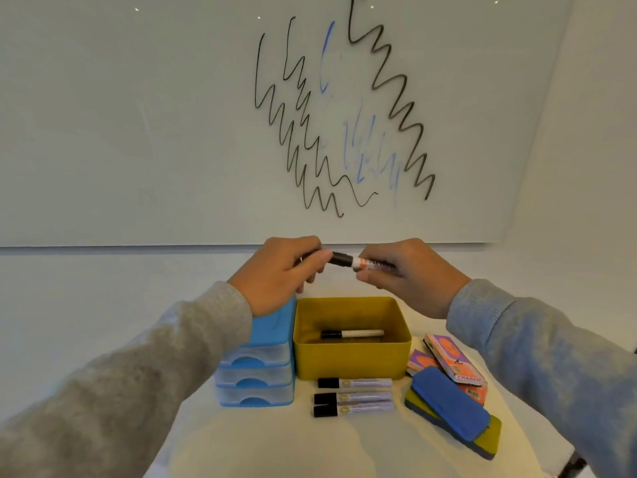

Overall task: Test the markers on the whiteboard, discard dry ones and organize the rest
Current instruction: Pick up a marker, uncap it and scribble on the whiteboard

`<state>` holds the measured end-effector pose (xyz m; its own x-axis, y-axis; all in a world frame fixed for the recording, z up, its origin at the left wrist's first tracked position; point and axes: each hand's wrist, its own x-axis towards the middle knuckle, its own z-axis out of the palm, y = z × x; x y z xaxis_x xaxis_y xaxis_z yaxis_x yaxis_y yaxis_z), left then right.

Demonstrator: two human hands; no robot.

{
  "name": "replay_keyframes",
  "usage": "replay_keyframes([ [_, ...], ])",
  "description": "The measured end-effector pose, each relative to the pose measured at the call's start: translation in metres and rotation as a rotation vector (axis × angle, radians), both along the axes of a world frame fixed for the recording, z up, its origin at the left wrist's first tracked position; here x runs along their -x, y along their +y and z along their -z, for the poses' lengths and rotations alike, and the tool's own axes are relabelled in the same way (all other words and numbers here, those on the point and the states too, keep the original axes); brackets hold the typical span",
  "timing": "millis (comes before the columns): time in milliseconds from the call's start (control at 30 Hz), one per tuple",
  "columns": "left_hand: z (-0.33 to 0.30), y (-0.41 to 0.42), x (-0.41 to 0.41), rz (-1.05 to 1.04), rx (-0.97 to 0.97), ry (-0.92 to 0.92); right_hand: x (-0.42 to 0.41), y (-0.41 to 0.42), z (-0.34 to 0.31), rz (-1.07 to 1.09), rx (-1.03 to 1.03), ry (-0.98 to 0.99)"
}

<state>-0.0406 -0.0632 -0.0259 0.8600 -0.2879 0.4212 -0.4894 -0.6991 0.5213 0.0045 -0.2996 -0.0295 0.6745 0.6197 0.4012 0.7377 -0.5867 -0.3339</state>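
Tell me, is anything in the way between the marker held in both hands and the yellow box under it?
Nothing visible is. The marker, held by the left hand and right hand, is above the open yellow box. The box has no lid and only one marker lies inside.

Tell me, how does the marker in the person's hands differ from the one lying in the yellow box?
The held marker is up in the air, gripped at both ends by the left hand and right hand; the boxed marker lies loose in the yellow box. The held marker shows an orange band; the boxed one looks plain pale. Both have black caps pointing left.
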Motion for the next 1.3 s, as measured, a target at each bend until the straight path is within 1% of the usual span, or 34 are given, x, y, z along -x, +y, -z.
replay_keyframes([
  [67,-0.003,0.001,0.002,-0.018,-0.118,-0.040,-0.001,-0.002,0.000,-0.001,0.031,-0.052],
  [200,-0.007,-0.016,0.008,-0.026,-0.469,-0.189,-0.002,0.001,0.002,-0.042,0.137,-0.217],
  [267,-0.011,-0.019,0.007,-0.048,-0.565,-0.208,-0.002,0.002,0.002,-0.040,0.199,-0.283],
  [367,-0.016,-0.018,0.006,-0.049,-0.659,-0.185,-0.003,-0.003,0.002,0.002,0.273,-0.384],
  [467,-0.018,-0.019,0.007,-0.043,-0.712,-0.170,-0.006,-0.007,0.004,0.003,0.275,-0.507],
  [600,-0.023,-0.018,0.010,-0.032,-0.745,-0.206,-0.011,-0.011,-0.001,-0.022,0.273,-0.660],
  [733,-0.028,-0.018,0.011,-0.046,-0.798,-0.272,-0.015,-0.011,-0.009,-0.047,0.272,-0.727],
  [967,-0.033,-0.012,0.004,-0.115,-0.930,-0.402,-0.023,-0.007,-0.013,-0.017,0.287,-0.783],
  [1033,-0.033,-0.010,0.004,-0.124,-0.942,-0.419,-0.023,-0.003,-0.013,0.002,0.305,-0.771],
  [1100,-0.031,-0.007,0.003,-0.109,-0.919,-0.478,-0.022,0.003,-0.013,0.013,0.345,-0.762],
  [1167,-0.034,0.009,0.004,-0.118,-0.872,-0.529,-0.023,-0.006,-0.015,0.106,0.382,-0.671],
  [1200,-0.037,0.025,0.006,-0.154,-0.850,-0.507,-0.028,-0.020,-0.016,0.180,0.346,-0.605],
  [1267,-0.039,0.063,0.009,-0.250,-0.819,-0.470,-0.038,-0.063,-0.016,0.371,0.188,-0.465],
  [1300,-0.037,0.080,0.012,-0.301,-0.804,-0.451,-0.039,-0.080,-0.016,0.442,0.140,-0.421],
])
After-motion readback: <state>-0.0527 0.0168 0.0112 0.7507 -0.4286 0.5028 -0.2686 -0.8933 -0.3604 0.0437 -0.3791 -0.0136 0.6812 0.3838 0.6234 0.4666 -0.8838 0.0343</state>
